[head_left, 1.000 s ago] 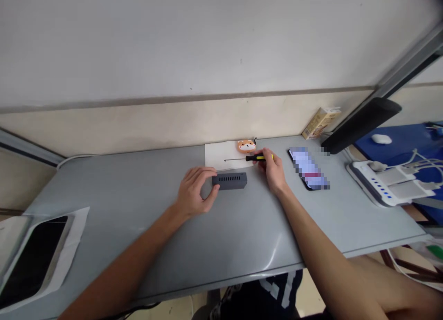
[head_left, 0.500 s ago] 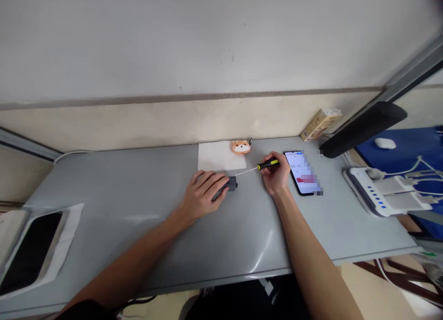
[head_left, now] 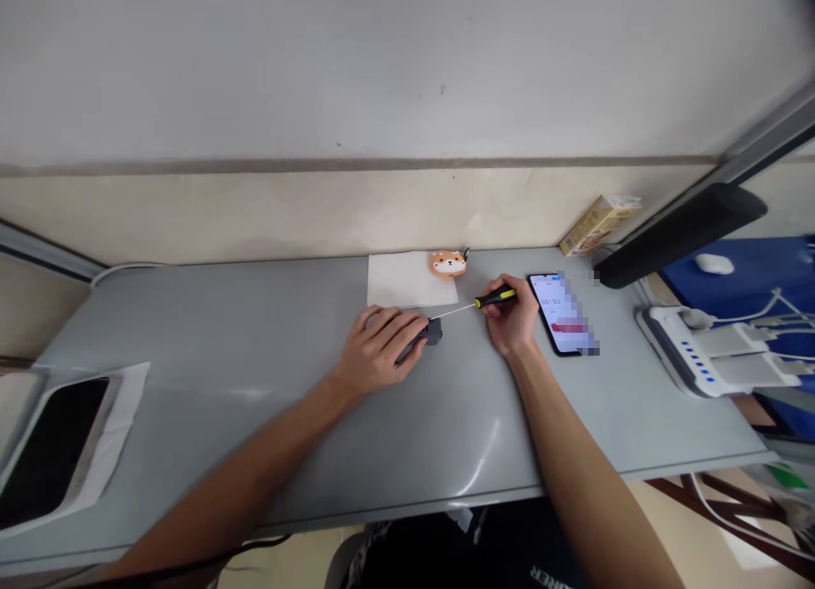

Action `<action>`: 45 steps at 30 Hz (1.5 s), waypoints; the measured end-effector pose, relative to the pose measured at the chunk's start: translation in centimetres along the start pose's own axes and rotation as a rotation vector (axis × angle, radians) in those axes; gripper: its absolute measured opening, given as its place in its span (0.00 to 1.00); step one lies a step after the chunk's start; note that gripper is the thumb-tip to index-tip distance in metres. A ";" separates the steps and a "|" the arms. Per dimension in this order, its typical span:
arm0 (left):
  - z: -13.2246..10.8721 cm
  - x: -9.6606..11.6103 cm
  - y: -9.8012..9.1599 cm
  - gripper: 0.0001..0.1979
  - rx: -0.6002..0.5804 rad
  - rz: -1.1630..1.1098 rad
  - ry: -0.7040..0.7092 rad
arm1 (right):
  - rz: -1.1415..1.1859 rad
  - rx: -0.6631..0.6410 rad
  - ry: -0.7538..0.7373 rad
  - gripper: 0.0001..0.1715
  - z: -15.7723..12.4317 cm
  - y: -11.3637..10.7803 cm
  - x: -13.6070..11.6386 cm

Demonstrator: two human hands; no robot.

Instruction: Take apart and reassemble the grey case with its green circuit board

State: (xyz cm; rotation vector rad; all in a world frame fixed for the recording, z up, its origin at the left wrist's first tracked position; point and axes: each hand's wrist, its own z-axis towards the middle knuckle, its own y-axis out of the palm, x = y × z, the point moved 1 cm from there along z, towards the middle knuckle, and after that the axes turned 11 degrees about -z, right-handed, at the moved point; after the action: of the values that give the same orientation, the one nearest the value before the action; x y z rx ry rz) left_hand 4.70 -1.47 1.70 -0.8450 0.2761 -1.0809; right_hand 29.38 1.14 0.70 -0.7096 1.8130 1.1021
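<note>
My left hand (head_left: 383, 349) is closed over a small dark grey block-shaped device (head_left: 434, 332) on the desk, with only its right end showing past the fingers. In my right hand (head_left: 514, 317) is a screwdriver (head_left: 495, 297) with a black and yellow handle, held near level. Its thin shaft points left and its tip meets the device's upper edge close to my left fingertips. The exact contact point is too small to make out. Behind the hands lies a white sheet of paper (head_left: 407, 281), with an orange dog-face case (head_left: 449, 264) at its right end.
A lit phone (head_left: 560, 317) lies just right of my right hand. Farther right are a white power strip (head_left: 675, 351) with plugs, a black cylinder (head_left: 684, 237) and a small carton (head_left: 598, 224). A dark-screened device (head_left: 54, 453) rests at the desk's left end.
The view has shifted slightly. Both hands keep their hold, and the screwdriver tip stays against the device's upper edge.
</note>
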 end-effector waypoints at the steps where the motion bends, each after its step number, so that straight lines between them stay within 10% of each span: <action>1: 0.0 0.0 0.0 0.19 -0.001 -0.005 0.004 | 0.004 0.000 -0.002 0.12 0.0 0.0 0.0; 45: 0.1 0.3 0.4 0.25 0.005 0.030 0.018 | 0.071 -0.081 -0.046 0.09 -0.3 0.0 -0.3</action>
State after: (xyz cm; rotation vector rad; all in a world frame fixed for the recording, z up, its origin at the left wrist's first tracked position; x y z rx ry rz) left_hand 5.18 -1.61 1.53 -0.8245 0.2999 -1.0615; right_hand 29.43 0.89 1.04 -0.6662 1.7742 1.2343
